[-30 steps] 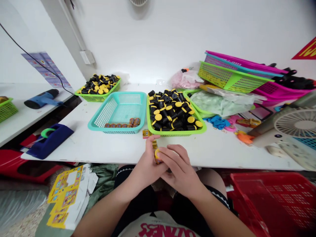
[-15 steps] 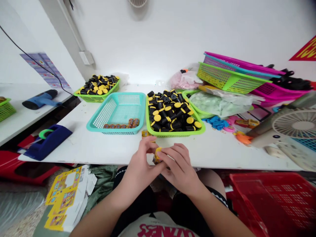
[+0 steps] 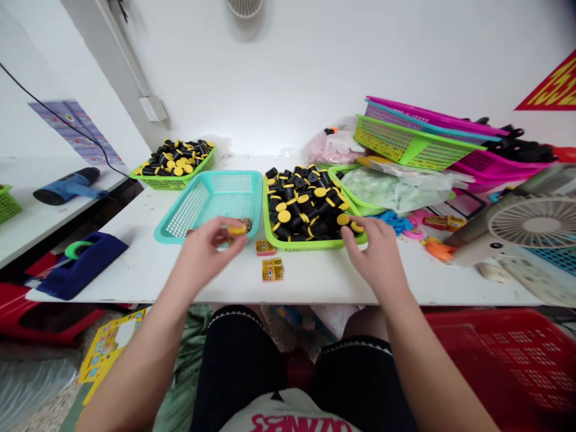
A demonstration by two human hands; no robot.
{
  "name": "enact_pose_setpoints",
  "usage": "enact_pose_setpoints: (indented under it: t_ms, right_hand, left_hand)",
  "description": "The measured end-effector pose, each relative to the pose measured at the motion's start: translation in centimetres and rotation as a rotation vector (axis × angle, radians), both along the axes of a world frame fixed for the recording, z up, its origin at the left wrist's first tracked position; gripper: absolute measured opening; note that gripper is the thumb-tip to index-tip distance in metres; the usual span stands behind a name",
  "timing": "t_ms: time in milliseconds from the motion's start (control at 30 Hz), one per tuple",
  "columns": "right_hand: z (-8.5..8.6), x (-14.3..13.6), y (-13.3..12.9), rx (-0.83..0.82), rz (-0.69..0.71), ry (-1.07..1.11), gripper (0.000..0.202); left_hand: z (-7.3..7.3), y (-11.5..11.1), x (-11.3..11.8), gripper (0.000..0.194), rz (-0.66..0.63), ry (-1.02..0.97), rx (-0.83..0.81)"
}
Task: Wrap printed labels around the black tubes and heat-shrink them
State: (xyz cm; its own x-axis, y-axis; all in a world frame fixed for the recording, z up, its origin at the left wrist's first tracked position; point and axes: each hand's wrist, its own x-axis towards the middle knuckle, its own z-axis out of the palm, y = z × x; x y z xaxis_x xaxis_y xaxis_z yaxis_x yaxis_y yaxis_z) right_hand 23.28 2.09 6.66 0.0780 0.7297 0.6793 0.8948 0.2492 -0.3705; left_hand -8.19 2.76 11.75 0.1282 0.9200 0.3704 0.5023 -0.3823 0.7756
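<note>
My left hand [image 3: 209, 252] holds a small piece with a yellow cap [image 3: 237, 230] between thumb and fingers, over the front right part of the turquoise basket [image 3: 164, 235]. Small brown pieces in that basket are mostly hidden behind the hand. My right hand [image 3: 373, 249] is at the front right corner of the green basket [image 3: 292, 245], thumb and fingers apart, beside black cylinders with yellow caps [image 3: 342, 219]. Two little stacks of yellow printed labels lie on the white table, one near the baskets [image 3: 265, 248], the other closer to me [image 3: 272, 270].
A blue tape dispenser [image 3: 85, 264] and a blue heat gun [image 3: 67, 186] are at the left. Another full green basket [image 3: 166, 182] stands behind. Stacked baskets [image 3: 418, 144] and a fan [image 3: 535, 222] occupy the right. A red crate [image 3: 499, 354] is below.
My hands have moved apart. The left carried the yellow-capped piece to the turquoise basket; the right let go of it and reached the green basket. The near label stack is now uncovered.
</note>
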Motion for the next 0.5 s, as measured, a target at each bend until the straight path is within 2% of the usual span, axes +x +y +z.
enact_pose_setpoints:
  t_ms: [67,133,200,300,400,500]
  right_hand:
    - [-0.9,2.6,2.6,-0.133,-0.164,-0.013,0.042]
    - [-1.8,4.3,4.5,-0.232,-0.213,0.018,0.044]
    - [-2.2,5.1,5.5,-0.32,-0.21,0.014,0.044]
    - [-1.7,5.1,5.6,-0.396,-0.217,-0.045,0.038]
    - [-1.2,4.7,4.8,-0.301,-0.256,-0.06,0.039]
    - [-0.7,4.0,2.9,-0.124,-0.274,0.008,0.047]
  left_hand:
    - [0.7,3.6,-1.8,0.026,0.146,0.153,0.005]
    - [0.8,7.1,-3.0,0.022,0.214,0.362,-0.086]
    - [0.3,10.0,-3.7,0.022,0.233,0.533,-0.21]
    - [-1.1,13.1,-3.6,0.02,0.221,0.651,-0.298]
    - [-2.4,14.8,-3.2,0.017,0.21,0.708,-0.359]
    - [-2.7,15.5,-3.1,0.02,0.185,0.759,-0.418]
